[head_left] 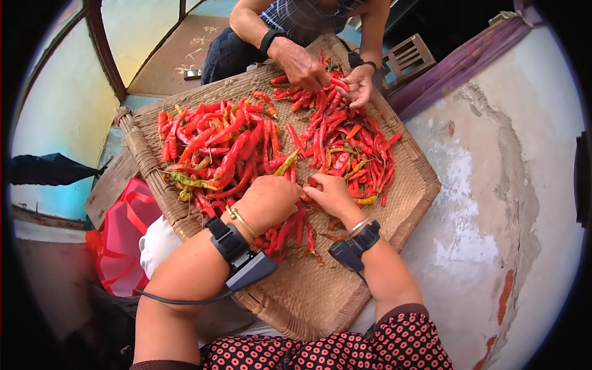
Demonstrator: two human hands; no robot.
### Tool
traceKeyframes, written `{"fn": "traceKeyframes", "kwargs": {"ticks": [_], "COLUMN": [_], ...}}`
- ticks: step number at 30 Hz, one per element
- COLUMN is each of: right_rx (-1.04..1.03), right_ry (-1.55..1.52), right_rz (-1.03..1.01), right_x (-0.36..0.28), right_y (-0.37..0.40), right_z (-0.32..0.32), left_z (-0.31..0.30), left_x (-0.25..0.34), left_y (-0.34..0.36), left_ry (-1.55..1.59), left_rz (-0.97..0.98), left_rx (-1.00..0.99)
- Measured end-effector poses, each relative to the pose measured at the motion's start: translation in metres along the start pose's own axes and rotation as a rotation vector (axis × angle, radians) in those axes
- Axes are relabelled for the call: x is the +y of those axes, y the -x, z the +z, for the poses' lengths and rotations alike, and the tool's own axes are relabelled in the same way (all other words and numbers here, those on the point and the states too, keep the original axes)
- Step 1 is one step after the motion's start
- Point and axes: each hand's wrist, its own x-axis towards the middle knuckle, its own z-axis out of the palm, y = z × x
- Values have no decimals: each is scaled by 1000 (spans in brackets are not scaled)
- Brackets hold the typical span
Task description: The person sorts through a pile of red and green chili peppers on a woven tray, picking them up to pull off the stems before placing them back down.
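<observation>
A large woven tray (394, 225) holds heaps of red chili peppers (213, 145), a few of them green or yellowish. My left hand (268, 200) is over the near edge of the left heap, its fingers bent together by a red pepper. Close beside it, my right hand (333, 196) has its thumb and fingers pinched at the gap between the heaps. What lies between the fingertips of either hand is too small to make out. A second heap of peppers (345, 139) spreads on the right, and more peppers lie under my left wrist.
Across the tray a co-worker's two hands (308, 68) handle peppers at the far end. A pink and red bag (126, 240) stands left of the tray. A wooden slatted stool (410, 58) is at the back right, beside a purple cloth (462, 61) and a worn wall.
</observation>
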Motion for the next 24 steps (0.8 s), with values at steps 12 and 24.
{"fn": "traceKeyframes", "kwargs": {"ticks": [12, 24], "right_rx": [-225, -24], "right_ry": [-564, -740], "right_rz": [167, -156], "right_x": [21, 4], "right_y": [12, 8], "right_z": [-56, -43], "left_z": [-18, -27], "left_x": [16, 15], "left_y": [2, 0], "left_ry": [294, 863], "left_rz": [62, -105], "left_rx": [388, 268]}}
